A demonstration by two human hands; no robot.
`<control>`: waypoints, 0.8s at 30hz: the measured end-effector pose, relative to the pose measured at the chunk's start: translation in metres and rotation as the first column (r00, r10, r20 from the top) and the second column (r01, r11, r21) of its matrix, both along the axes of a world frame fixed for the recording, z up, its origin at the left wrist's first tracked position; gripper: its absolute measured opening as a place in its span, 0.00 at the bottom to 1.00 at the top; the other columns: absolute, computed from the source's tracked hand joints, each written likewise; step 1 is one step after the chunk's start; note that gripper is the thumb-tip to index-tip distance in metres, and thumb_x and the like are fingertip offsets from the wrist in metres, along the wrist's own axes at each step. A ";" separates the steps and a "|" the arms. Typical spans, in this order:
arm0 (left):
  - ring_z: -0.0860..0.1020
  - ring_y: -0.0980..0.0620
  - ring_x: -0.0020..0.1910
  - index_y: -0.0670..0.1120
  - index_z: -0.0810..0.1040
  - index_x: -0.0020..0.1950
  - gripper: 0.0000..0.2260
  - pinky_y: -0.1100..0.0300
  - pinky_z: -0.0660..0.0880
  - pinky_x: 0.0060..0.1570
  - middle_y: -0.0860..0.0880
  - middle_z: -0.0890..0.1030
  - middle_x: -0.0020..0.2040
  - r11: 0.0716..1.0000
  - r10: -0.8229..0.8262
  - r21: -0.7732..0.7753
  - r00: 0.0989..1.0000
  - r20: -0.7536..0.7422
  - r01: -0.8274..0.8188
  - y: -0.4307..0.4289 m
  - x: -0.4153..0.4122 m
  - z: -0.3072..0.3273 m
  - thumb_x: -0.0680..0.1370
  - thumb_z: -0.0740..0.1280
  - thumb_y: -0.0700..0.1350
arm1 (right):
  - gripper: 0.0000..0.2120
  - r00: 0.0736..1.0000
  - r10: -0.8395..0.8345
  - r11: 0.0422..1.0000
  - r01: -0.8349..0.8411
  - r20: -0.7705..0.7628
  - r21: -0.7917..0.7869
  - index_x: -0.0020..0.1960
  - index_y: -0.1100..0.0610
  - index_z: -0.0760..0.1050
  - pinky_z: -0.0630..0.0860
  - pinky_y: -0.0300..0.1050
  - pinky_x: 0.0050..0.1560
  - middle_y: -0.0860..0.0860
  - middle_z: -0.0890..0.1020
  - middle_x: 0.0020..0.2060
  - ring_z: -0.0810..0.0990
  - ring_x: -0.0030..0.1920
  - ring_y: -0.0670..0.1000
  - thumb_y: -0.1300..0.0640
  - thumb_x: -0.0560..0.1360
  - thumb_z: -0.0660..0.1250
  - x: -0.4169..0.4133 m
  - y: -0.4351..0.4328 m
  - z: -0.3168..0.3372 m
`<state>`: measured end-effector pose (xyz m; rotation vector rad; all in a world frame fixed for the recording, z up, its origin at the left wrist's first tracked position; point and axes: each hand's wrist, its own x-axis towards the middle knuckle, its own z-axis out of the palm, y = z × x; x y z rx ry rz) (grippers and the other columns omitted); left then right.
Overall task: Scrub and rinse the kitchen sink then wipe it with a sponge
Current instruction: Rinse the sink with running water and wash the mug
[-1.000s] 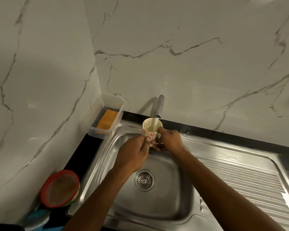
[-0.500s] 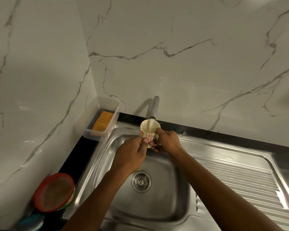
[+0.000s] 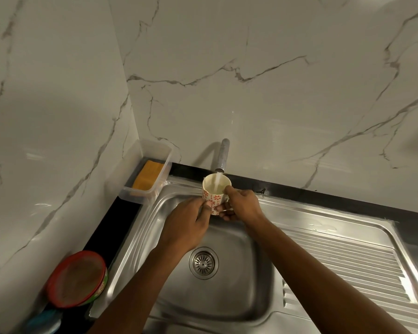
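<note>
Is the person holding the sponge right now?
No, the orange sponge lies in the clear tub, while the left hand and right hand hold a cup under the running tap.

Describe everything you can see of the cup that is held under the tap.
The cup is small, cream-white, seemingly ceramic, with red-orange flower prints outside. It is held roughly upright above the sink, directly under the tap, whose water falls into it. The left hand holds its near side; the right hand grips its right side, thumb on the rim.
</note>
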<state>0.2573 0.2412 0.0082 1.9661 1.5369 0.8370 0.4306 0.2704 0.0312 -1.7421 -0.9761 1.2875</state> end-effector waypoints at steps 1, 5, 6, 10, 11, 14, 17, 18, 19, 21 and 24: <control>0.78 0.58 0.40 0.54 0.78 0.48 0.13 0.54 0.79 0.41 0.56 0.79 0.41 1.000 0.000 -0.003 1.000 0.002 0.000 0.000 -0.001 -0.001 0.85 0.57 0.56 | 0.14 1.000 -0.003 1.000 0.003 -0.004 0.000 0.50 0.59 0.82 0.84 0.63 0.50 0.62 0.87 0.38 0.85 0.37 0.60 0.51 0.83 0.63 0.000 0.000 -0.001; 0.79 0.59 0.41 0.54 0.79 0.50 0.13 0.55 0.80 0.42 0.57 0.80 0.42 1.000 0.002 -0.003 1.000 -0.003 -0.002 0.000 -0.003 -0.002 0.85 0.57 0.57 | 0.14 1.000 -0.010 1.000 0.010 -0.007 0.008 0.52 0.59 0.82 0.84 0.63 0.50 0.61 0.87 0.39 0.86 0.39 0.59 0.50 0.83 0.64 -0.002 -0.001 -0.004; 0.79 0.59 0.41 0.55 0.78 0.50 0.13 0.55 0.79 0.42 0.57 0.80 0.42 1.000 0.002 -0.001 1.000 -0.003 -0.002 0.000 -0.003 -0.002 0.85 0.56 0.57 | 0.14 1.000 -0.012 1.000 0.012 -0.006 0.010 0.52 0.59 0.82 0.84 0.62 0.50 0.61 0.87 0.39 0.86 0.38 0.59 0.49 0.83 0.64 -0.002 -0.001 -0.005; 0.79 0.59 0.42 0.56 0.78 0.49 0.14 0.56 0.78 0.41 0.57 0.80 0.42 1.000 -0.003 0.007 1.000 -0.006 0.003 -0.001 -0.005 -0.004 0.85 0.55 0.58 | 0.15 1.000 -0.028 1.000 0.028 -0.014 0.009 0.52 0.60 0.82 0.85 0.59 0.48 0.61 0.87 0.38 0.86 0.38 0.58 0.49 0.83 0.64 -0.003 -0.003 -0.007; 0.79 0.59 0.42 0.56 0.78 0.50 0.15 0.55 0.79 0.42 0.57 0.80 0.42 1.000 -0.001 0.008 1.000 -0.010 0.001 -0.001 -0.005 -0.004 0.84 0.55 0.59 | 0.15 1.000 -0.026 1.000 0.027 -0.014 0.009 0.52 0.60 0.82 0.85 0.58 0.48 0.60 0.87 0.38 0.86 0.38 0.58 0.49 0.83 0.64 -0.003 -0.003 -0.007; 0.79 0.59 0.43 0.56 0.78 0.50 0.15 0.53 0.79 0.43 0.57 0.80 0.44 1.000 0.003 0.007 1.000 -0.019 -0.003 -0.002 -0.006 -0.004 0.84 0.54 0.59 | 0.16 1.000 -0.028 1.000 0.028 -0.014 0.009 0.52 0.62 0.82 0.84 0.55 0.46 0.61 0.87 0.38 0.86 0.37 0.58 0.49 0.82 0.64 -0.004 -0.004 -0.008; 0.79 0.59 0.43 0.55 0.78 0.51 0.16 0.53 0.80 0.44 0.57 0.80 0.44 1.000 0.003 0.008 1.000 -0.019 -0.003 -0.003 -0.008 -0.004 0.84 0.54 0.59 | 0.16 0.999 -0.028 1.000 0.028 -0.016 0.010 0.52 0.61 0.82 0.83 0.54 0.45 0.60 0.87 0.38 0.86 0.37 0.58 0.49 0.82 0.64 -0.004 -0.005 -0.008; 0.79 0.59 0.43 0.56 0.79 0.51 0.16 0.53 0.80 0.44 0.57 0.80 0.44 1.000 0.002 0.009 1.000 -0.022 -0.002 -0.004 -0.008 -0.004 0.84 0.54 0.60 | 0.16 0.999 -0.028 1.000 0.028 -0.018 0.011 0.52 0.61 0.82 0.83 0.54 0.44 0.60 0.87 0.38 0.86 0.37 0.58 0.49 0.82 0.64 -0.004 -0.005 -0.007; 0.79 0.59 0.43 0.56 0.79 0.52 0.16 0.53 0.80 0.44 0.57 0.80 0.44 1.000 0.002 0.008 1.000 -0.025 -0.002 -0.004 -0.008 -0.004 0.84 0.53 0.60 | 0.16 0.999 -0.028 1.000 0.028 -0.019 0.012 0.52 0.61 0.82 0.83 0.54 0.44 0.60 0.87 0.38 0.86 0.37 0.58 0.49 0.82 0.64 -0.005 -0.005 -0.007; 0.79 0.59 0.43 0.55 0.79 0.51 0.16 0.53 0.80 0.44 0.57 0.80 0.44 1.000 0.005 0.006 1.000 -0.024 -0.005 -0.005 -0.009 -0.003 0.84 0.54 0.60 | 0.16 0.999 -0.028 0.999 0.029 -0.023 0.015 0.53 0.61 0.83 0.84 0.55 0.45 0.61 0.87 0.38 0.86 0.37 0.58 0.49 0.82 0.64 -0.005 -0.005 -0.006; 0.79 0.59 0.42 0.55 0.78 0.50 0.15 0.53 0.80 0.43 0.57 0.80 0.43 1.000 0.009 0.008 1.000 -0.022 -0.009 -0.006 -0.009 -0.002 0.84 0.55 0.59 | 0.15 0.999 -0.026 0.999 0.026 -0.024 0.021 0.52 0.60 0.82 0.84 0.56 0.47 0.60 0.87 0.38 0.86 0.37 0.57 0.49 0.82 0.64 -0.004 -0.005 -0.006</control>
